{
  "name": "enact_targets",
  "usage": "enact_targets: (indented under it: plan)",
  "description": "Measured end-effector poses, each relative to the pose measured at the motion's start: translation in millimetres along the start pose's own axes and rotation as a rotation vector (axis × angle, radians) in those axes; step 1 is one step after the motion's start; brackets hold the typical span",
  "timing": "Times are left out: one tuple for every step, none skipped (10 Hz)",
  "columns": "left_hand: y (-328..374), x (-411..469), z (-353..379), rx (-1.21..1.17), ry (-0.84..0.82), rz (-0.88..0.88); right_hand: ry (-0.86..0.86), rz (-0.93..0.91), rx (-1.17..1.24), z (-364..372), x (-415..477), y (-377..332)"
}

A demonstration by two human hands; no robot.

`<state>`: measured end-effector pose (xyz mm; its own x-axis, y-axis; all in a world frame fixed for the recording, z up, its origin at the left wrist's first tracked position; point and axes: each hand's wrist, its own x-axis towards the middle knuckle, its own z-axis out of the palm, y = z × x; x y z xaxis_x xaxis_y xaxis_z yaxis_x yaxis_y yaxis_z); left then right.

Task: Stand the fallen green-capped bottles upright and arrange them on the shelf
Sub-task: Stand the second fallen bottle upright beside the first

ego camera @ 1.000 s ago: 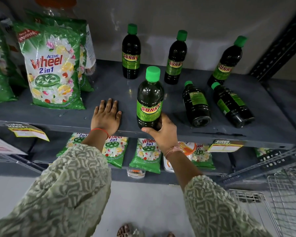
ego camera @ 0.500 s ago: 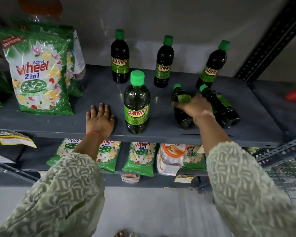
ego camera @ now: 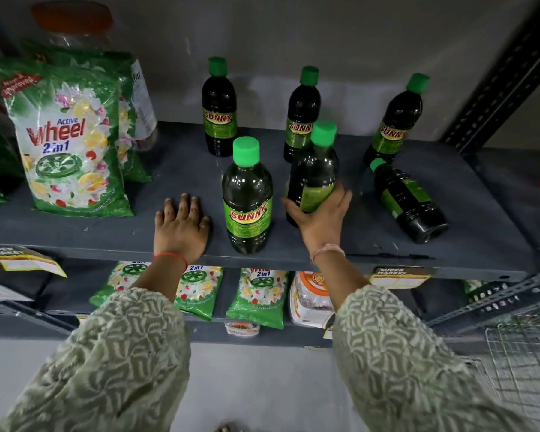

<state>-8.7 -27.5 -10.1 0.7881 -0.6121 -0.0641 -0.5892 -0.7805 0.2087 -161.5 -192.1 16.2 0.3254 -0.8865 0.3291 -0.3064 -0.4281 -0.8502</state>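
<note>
Dark bottles with green caps and "SUNNY" labels are on the grey shelf (ego camera: 181,169). My right hand (ego camera: 320,218) grips the lower body of one bottle (ego camera: 314,169), held nearly upright just right of an upright front bottle (ego camera: 248,198). One bottle (ego camera: 409,202) still lies on its side at the right, cap toward the back. Three bottles stand along the back: left (ego camera: 219,110), middle (ego camera: 303,104), right (ego camera: 395,123). My left hand (ego camera: 181,229) rests flat on the shelf's front edge, fingers apart, holding nothing.
Green "Wheel" detergent bags (ego camera: 66,141) stand at the shelf's left. The lower shelf holds smaller Wheel packs (ego camera: 256,294) and a white packet (ego camera: 310,299). A slotted metal upright (ego camera: 499,82) rises at the right, and a wire basket (ego camera: 524,366) sits at lower right.
My right hand left the front bottle, reached the left fallen bottle, gripped it and tipped it up to nearly upright. My left hand stayed flat on the shelf.
</note>
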Motion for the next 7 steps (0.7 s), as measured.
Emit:
enact_targets:
  plan:
    - [0,0,-1,0.001,0.007,-0.004,-0.019,-0.007,0.012,-4,1,4]
    - [0,0,-1,0.011,0.011,-0.001,-0.066,0.023,0.07,-12,-1,9]
    - [2,0,-1,0.007,0.005,-0.005,-0.156,0.082,0.186,-14,-5,11]
    - [1,0,-2,0.003,0.004,-0.006,-0.137,0.044,0.039,-12,-4,9]
    - [1,-1,-2,0.008,-0.002,-0.009,-0.116,0.026,0.067,-14,-4,8]
    - [1,0,-2,0.012,-0.01,-0.01,-0.196,0.096,0.136,-21,-5,10]
    - [1,-1,-2,0.007,-0.009,-0.007,-0.279,0.098,0.178,-24,-2,15]
